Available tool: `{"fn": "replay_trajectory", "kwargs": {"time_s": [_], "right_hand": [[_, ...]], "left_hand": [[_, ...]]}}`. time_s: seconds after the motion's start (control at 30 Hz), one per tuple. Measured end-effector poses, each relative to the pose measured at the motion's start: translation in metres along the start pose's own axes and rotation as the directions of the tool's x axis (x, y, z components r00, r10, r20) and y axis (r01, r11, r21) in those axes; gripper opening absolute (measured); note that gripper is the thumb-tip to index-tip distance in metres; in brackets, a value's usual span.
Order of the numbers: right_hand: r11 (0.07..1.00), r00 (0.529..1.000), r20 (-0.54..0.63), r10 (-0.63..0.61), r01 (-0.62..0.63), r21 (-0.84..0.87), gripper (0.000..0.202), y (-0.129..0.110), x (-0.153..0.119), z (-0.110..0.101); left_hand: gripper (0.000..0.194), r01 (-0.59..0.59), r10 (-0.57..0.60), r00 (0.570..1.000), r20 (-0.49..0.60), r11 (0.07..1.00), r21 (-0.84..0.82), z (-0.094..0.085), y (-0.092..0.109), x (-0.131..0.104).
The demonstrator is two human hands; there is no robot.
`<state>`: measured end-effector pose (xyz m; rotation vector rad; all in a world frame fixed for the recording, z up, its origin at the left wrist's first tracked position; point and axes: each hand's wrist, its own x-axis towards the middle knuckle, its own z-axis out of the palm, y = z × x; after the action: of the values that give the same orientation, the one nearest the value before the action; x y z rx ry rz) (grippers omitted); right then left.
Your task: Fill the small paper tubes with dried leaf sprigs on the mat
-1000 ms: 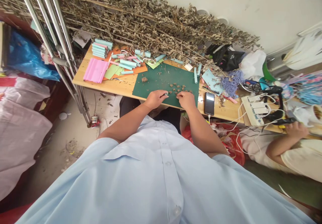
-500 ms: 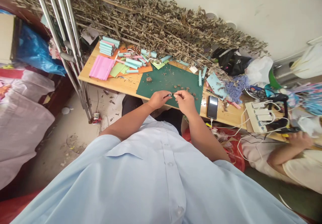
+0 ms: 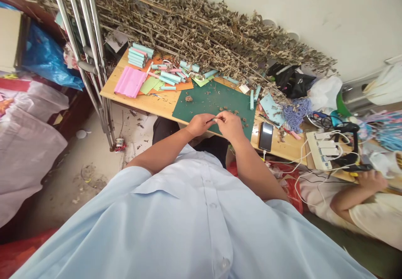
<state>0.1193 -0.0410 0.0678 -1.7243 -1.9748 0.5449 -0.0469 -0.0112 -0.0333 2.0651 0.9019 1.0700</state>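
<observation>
My left hand (image 3: 201,124) and my right hand (image 3: 228,124) meet over the near edge of a green mat (image 3: 204,101), fingertips pinched together. Between them is a small item, mostly hidden by the fingers and too small to make out. Brown crumbly clumps (image 3: 189,98) and loose bits lie on the mat. To its left are blue paper rolls (image 3: 169,77), a pink sheet (image 3: 130,81) and green and orange papers. Two blue rolls (image 3: 251,99) rest at the mat's right edge.
Dried leafy stalks (image 3: 201,32) lie along the wall behind. A phone (image 3: 266,136), purple cords (image 3: 297,113) and a power strip (image 3: 318,150) are at right. Metal crutches (image 3: 86,65) stand at left. Another person's hand (image 3: 373,180) is at far right.
My right fingers have closed in against my left fingertips, covering more of the small item. The view has shifted slightly, and the other person's arm appears a little further left.
</observation>
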Motion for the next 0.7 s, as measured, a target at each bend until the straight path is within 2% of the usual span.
{"fn": "replay_trajectory", "kwargs": {"time_s": [0.47, 0.7], "right_hand": [[0.969, 0.97, 0.164, -0.178, 0.202, -0.144, 0.018, -0.003, 0.002, -0.012], [0.974, 0.967, 0.184, -0.179, 0.2, -0.105, 0.016, -0.001, 0.005, -0.015]], "left_hand": [[0.029, 0.03, -0.031, 0.998, 0.046, 0.999, 0.031, -0.005, 0.008, 0.001], [0.031, 0.019, -0.02, 0.999, 0.034, 0.999, 0.026, -0.005, 0.007, 0.001]]}}
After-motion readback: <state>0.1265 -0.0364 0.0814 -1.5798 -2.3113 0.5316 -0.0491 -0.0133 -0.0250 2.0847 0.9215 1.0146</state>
